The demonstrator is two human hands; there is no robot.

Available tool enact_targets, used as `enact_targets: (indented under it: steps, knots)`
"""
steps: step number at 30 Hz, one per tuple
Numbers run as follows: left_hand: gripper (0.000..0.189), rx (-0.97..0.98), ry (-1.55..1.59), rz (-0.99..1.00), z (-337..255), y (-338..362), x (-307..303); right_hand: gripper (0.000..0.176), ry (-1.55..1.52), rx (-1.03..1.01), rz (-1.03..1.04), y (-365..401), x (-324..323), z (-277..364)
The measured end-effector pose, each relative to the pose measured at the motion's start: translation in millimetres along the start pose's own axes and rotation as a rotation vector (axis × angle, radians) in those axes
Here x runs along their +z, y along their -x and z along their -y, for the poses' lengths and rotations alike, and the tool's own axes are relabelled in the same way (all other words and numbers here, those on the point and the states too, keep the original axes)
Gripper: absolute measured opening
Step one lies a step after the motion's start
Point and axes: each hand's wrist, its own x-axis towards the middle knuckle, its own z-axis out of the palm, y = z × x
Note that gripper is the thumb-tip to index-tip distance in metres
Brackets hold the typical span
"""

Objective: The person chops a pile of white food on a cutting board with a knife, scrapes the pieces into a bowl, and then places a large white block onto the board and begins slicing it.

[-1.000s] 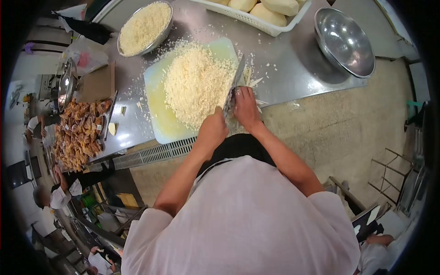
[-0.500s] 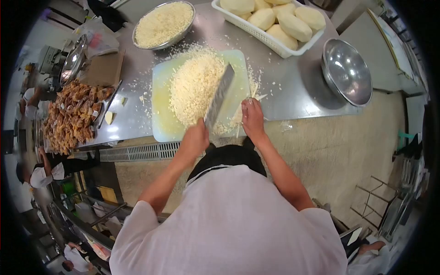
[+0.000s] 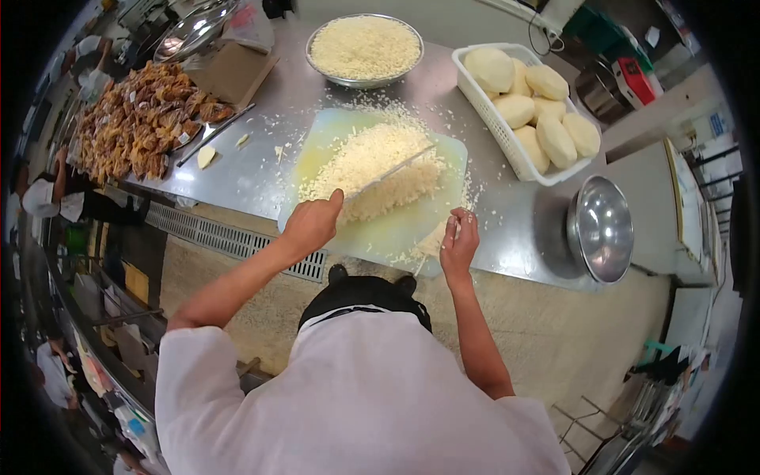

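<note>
My left hand (image 3: 313, 227) is closed round the handle end of a cleaver (image 3: 389, 172). The broad blade stands slanted on edge within a heap of finely chopped pale vegetable (image 3: 360, 162), which looks like potato. Beneath lies a pale green-yellow cutting board (image 3: 376, 237). At the board's near right corner, my right hand (image 3: 461, 244) has its fingers curled together. Thin pale strips (image 3: 431, 241) lie just beside its fingers; what exactly it pinches is hidden.
Behind the board stands a metal bowl (image 3: 372, 82) full of chopped pieces. A white basket (image 3: 495, 131) holds several peeled potatoes (image 3: 556, 141). An upright-tilted steel bowl (image 3: 603, 229) is at the right. Browned food pieces (image 3: 134, 119) and a cardboard piece (image 3: 237, 75) lie left; co-workers stand beyond.
The cleaver has swung from steep to a flatter slant across the heap, and the heap has spread rightward. My view has turned, shifting the table. My right hand stays by the board's corner.
</note>
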Motion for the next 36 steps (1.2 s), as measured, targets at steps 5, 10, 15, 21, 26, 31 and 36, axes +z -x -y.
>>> enact_targets:
  steps: [5, 10, 15, 21, 26, 31, 36]
  knots:
    - [0.01, -0.05, 0.039, 0.06, 3.9, -15.0, -27.6, 0.012, -0.005, -0.079, 0.02, -12.1, 8.5, 4.2]
    - [0.01, -0.11, 0.044, 0.018, 31.0, -17.5, -3.9, 0.012, -0.055, -0.025, 0.02, -25.1, 21.4, 5.5]
    - [0.012, -0.161, 0.151, -0.098, 39.7, -17.2, -8.5, 0.018, -0.044, -0.055, -0.012, -63.0, 43.3, -11.0]
    - [0.012, -0.141, 0.084, -0.039, 68.7, -31.7, -39.5, 0.029, 0.038, -0.091, 0.018, -115.5, 109.7, -79.6]
    - [0.015, -0.083, -0.063, -0.111, 121.7, -97.7, -23.9, 0.043, -0.5, 0.059, 0.621, -132.7, 139.0, -37.7]
    - [0.02, 0.089, -0.059, -0.043, 91.9, -114.0, -7.0, 0.04, -0.515, -0.199, 0.647, -126.5, 105.1, 14.6]
    - [0.014, 0.116, 0.01, 0.095, 72.5, -76.0, -32.9, 0.039, -0.603, -0.316, 0.431, -113.9, 84.1, -15.9]
